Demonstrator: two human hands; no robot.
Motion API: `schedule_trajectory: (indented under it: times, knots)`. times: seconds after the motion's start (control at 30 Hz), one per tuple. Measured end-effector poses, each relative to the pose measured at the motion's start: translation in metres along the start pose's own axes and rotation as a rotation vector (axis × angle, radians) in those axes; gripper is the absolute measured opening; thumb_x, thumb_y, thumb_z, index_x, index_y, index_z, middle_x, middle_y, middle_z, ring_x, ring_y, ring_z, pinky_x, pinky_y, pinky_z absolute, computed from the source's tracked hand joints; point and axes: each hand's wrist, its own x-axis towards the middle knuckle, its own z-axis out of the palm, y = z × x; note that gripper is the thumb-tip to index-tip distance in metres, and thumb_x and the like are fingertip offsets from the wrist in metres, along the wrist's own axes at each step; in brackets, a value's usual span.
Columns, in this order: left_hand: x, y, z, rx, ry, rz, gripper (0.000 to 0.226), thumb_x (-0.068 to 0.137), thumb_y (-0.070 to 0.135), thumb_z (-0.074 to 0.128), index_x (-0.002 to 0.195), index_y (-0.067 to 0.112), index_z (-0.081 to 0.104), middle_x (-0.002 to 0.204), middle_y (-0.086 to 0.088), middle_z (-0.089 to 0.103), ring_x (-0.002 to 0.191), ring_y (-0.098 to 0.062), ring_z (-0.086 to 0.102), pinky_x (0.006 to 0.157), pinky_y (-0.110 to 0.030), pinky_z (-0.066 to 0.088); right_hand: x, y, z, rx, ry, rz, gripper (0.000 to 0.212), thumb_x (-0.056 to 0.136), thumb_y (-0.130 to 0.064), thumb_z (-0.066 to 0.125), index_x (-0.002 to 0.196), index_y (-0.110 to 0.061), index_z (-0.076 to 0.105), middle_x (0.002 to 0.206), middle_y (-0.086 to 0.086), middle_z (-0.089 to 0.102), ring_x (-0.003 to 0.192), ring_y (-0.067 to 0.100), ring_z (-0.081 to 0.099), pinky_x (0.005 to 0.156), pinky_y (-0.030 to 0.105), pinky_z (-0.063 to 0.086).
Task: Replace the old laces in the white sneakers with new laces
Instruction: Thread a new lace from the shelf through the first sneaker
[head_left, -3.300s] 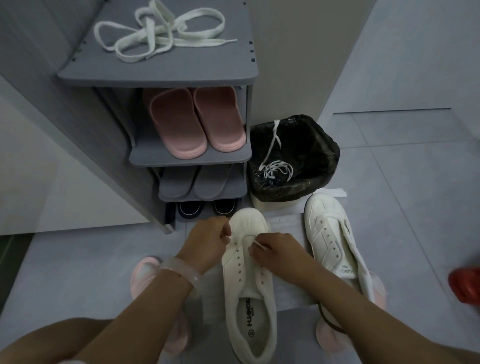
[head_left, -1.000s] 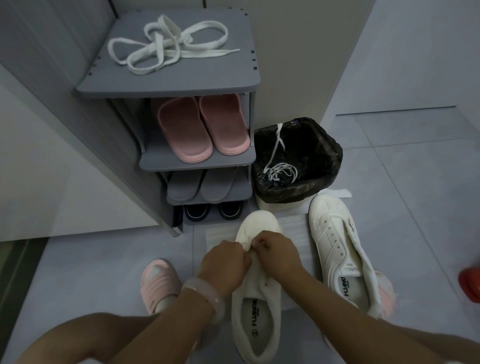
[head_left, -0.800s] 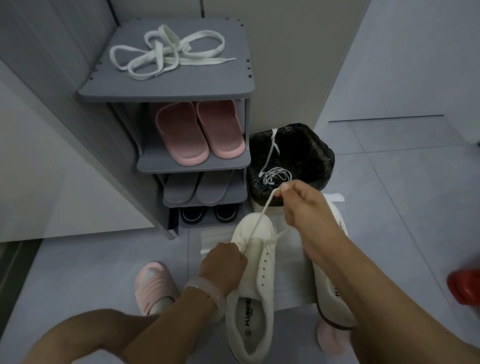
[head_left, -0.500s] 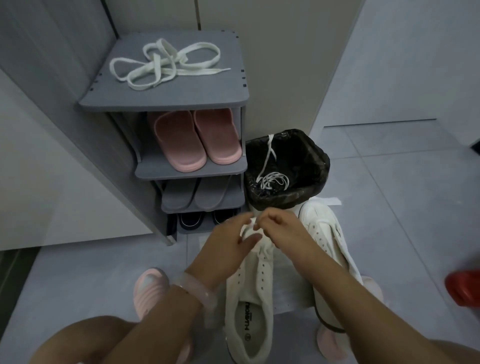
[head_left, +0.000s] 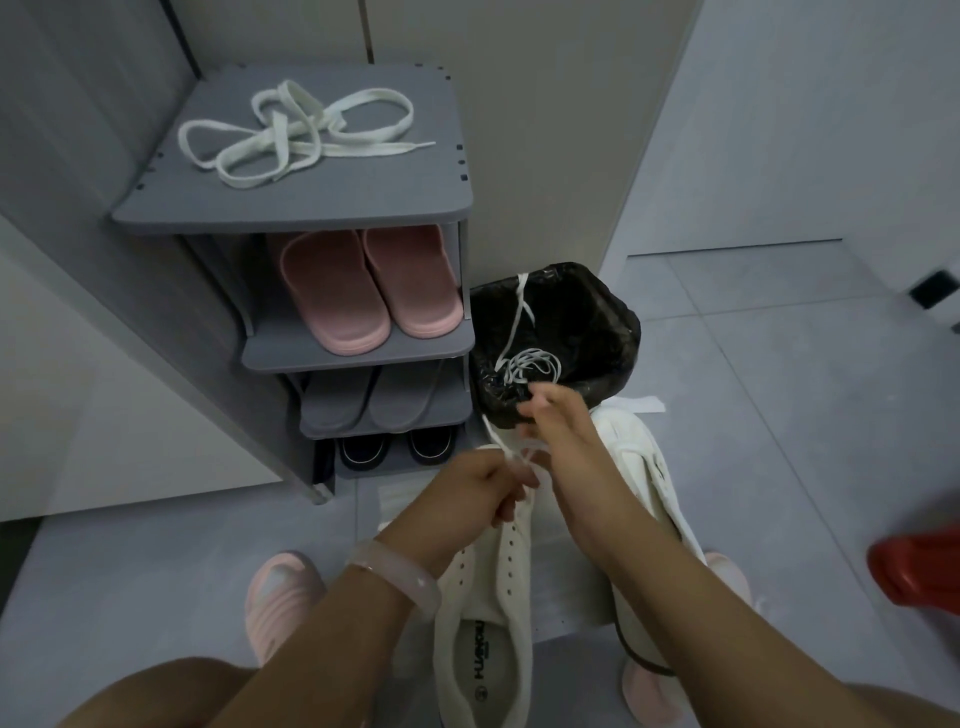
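Ideally, the right hand (head_left: 558, 431) draws the thin white old lace (head_left: 493, 431) it pinches straight out while the left hand (head_left: 480, 483), fingers curled, grips the white lace-up sneaker (head_left: 485, 613) on the floor.

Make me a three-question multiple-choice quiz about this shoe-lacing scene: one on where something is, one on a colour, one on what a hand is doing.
1. Where do the wide white laces lie?
A. on top of the grey shoe rack
B. in the bin
C. on the floor

2. What colour are the slippers on the rack's upper shelf?
A. black
B. pink
C. red

3. What is the left hand doing?
A. resting flat on the floor
B. lifting a slipper
C. pinching a thin white lace at the toe end of the white sneaker

Answers:
1 A, the looped laces sit on the rack's top board.
2 B, both slippers show pink.
3 C, its fingers close on the lace above the sneaker's front eyelets.
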Motion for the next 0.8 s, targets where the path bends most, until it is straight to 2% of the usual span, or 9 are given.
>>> schedule_trajectory:
  times: [0.03, 0.1, 0.2, 0.33, 0.47, 0.53, 0.67, 0.73, 0.8]
  knots:
    - [0.002, -0.001, -0.002, -0.053, 0.066, -0.03, 0.032, 0.098, 0.012, 0.041, 0.072, 0.013, 0.06, 0.065, -0.001, 0.052, 0.044, -0.001, 0.047, 0.047, -0.013, 0.037, 0.0, 0.005, -0.002, 0.008, 0.02, 0.046, 0.015, 0.097, -0.029, 0.043, 0.107, -0.023, 0.053, 0.103, -0.002, 0.059, 0.095, 0.01, 0.056, 0.087, 0.028, 0.045]
    - [0.006, -0.004, -0.006, -0.084, 0.134, -0.07, 0.03, 0.098, 0.015, 0.041, 0.074, 0.008, 0.059, 0.064, -0.002, 0.053, 0.05, -0.008, 0.046, 0.05, -0.017, 0.037, -0.006, 0.014, -0.005, -0.08, -0.068, 0.118, 0.021, 0.096, -0.032, 0.045, 0.097, -0.017, 0.06, 0.102, 0.003, 0.065, 0.098, 0.013, 0.059, 0.091, 0.03, 0.044]
    - [0.005, -0.006, -0.006, -0.033, 0.13, -0.068, 0.03, 0.098, 0.018, 0.041, 0.08, 0.001, 0.058, 0.057, -0.005, 0.052, 0.054, -0.014, 0.044, 0.053, -0.021, 0.037, -0.017, 0.018, -0.002, -0.188, -0.248, 0.038, 0.034, 0.099, -0.027, 0.039, 0.08, -0.011, 0.063, 0.076, 0.003, 0.064, 0.079, 0.009, 0.061, 0.083, 0.024, 0.045]
    - [0.004, -0.006, -0.008, 0.031, 0.059, -0.079, 0.032, 0.099, 0.021, 0.039, 0.085, 0.005, 0.063, 0.068, -0.006, 0.059, 0.054, -0.013, 0.05, 0.053, -0.02, 0.039, -0.011, 0.02, 0.0, -0.187, -0.223, -0.047, 0.029, 0.097, -0.023, 0.045, 0.089, -0.007, 0.068, 0.07, 0.013, 0.058, 0.068, 0.018, 0.053, 0.074, 0.039, 0.047]
    - [0.003, -0.011, -0.007, 0.16, -0.047, -0.08, 0.029, 0.099, 0.017, 0.036, 0.079, 0.016, 0.057, 0.071, 0.004, 0.06, 0.045, -0.002, 0.052, 0.046, -0.014, 0.039, -0.007, 0.021, -0.001, -0.178, -0.195, -0.009, 0.025, 0.096, -0.021, 0.048, 0.091, -0.009, 0.07, 0.061, 0.005, 0.058, 0.058, 0.018, 0.047, 0.058, 0.025, 0.042]
    - [0.002, -0.013, -0.008, 0.229, -0.1, -0.095, 0.024, 0.099, 0.013, 0.036, 0.084, 0.014, 0.055, 0.075, 0.005, 0.06, 0.046, -0.001, 0.052, 0.044, -0.012, 0.039, -0.006, 0.021, 0.0, -0.133, -0.157, 0.037, 0.023, 0.096, -0.02, 0.048, 0.095, -0.012, 0.07, 0.063, 0.001, 0.063, 0.058, 0.021, 0.048, 0.056, 0.026, 0.043]
    - [0.004, -0.017, -0.01, 0.336, -0.161, -0.088, 0.019, 0.099, 0.013, 0.037, 0.088, 0.014, 0.053, 0.085, 0.003, 0.056, 0.052, -0.002, 0.054, 0.044, -0.008, 0.037, -0.007, 0.023, 0.0, -0.113, -0.202, 0.075, 0.024, 0.096, -0.019, 0.048, 0.101, -0.011, 0.07, 0.084, 0.006, 0.069, 0.067, 0.022, 0.054, 0.061, 0.03, 0.046]
    - [0.003, -0.019, -0.011, 0.402, -0.163, -0.095, 0.019, 0.098, 0.017, 0.038, 0.095, 0.013, 0.056, 0.094, 0.001, 0.055, 0.058, -0.006, 0.055, 0.049, -0.011, 0.039, -0.008, 0.023, -0.001, -0.176, -0.221, 0.055, 0.025, 0.096, -0.018, 0.047, 0.097, -0.009, 0.07, 0.089, 0.006, 0.069, 0.079, 0.019, 0.062, 0.073, 0.028, 0.05]
    - [0.001, -0.023, -0.014, 0.549, -0.062, -0.038, 0.022, 0.096, 0.023, 0.044, 0.104, 0.01, 0.06, 0.101, -0.001, 0.056, 0.067, -0.007, 0.054, 0.055, -0.011, 0.038, -0.006, 0.023, -0.001, -0.185, -0.205, 0.039, 0.028, 0.097, -0.018, 0.044, 0.093, -0.008, 0.07, 0.096, 0.008, 0.07, 0.094, 0.019, 0.065, 0.087, 0.028, 0.049]
